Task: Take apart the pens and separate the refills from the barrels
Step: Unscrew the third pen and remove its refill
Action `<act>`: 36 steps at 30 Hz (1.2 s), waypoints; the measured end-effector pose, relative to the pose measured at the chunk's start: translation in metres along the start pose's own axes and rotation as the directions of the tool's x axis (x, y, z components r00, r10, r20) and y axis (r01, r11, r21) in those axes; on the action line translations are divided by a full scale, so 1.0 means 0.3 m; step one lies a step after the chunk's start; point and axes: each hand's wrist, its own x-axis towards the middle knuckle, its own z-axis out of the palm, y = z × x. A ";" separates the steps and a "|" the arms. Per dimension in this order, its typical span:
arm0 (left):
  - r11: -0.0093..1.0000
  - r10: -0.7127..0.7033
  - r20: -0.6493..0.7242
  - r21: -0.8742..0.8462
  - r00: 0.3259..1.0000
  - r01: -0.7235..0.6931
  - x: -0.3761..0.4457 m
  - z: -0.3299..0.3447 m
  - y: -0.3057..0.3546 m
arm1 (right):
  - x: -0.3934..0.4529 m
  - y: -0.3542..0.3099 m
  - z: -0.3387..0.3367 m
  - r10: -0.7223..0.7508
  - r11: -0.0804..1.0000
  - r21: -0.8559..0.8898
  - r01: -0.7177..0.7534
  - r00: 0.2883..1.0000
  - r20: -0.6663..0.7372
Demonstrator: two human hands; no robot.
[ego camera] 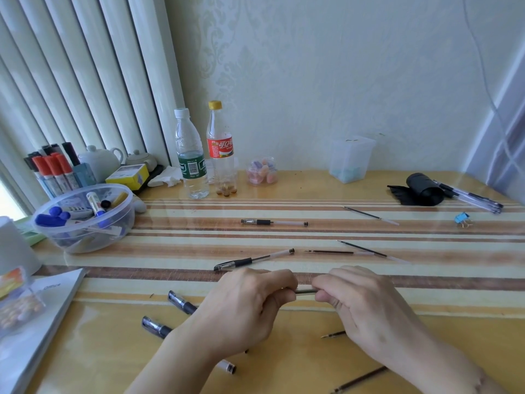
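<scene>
Both hands, left hand (250,302) and right hand (360,305), clamp one pen (305,291) near the bowl (85,220); light, slick plastic, probably best gripped by the ends.

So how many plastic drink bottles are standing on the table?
2, both at the back: a clear white-capped, green-labelled bottle and, to its right, a yellow-capped, red-labelled bottle. None looks hidden.

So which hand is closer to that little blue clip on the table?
The right hand. The blue clip lies far off to its right and further back; the left hand sits beyond it, further left.
</scene>
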 end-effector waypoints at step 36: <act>0.985 -0.131 -0.226 -0.141 0.965 0.101 0.010 -0.012 -0.021 | -0.005 -0.014 -0.054 0.092 0.996 0.038 -0.086 0.976 -0.196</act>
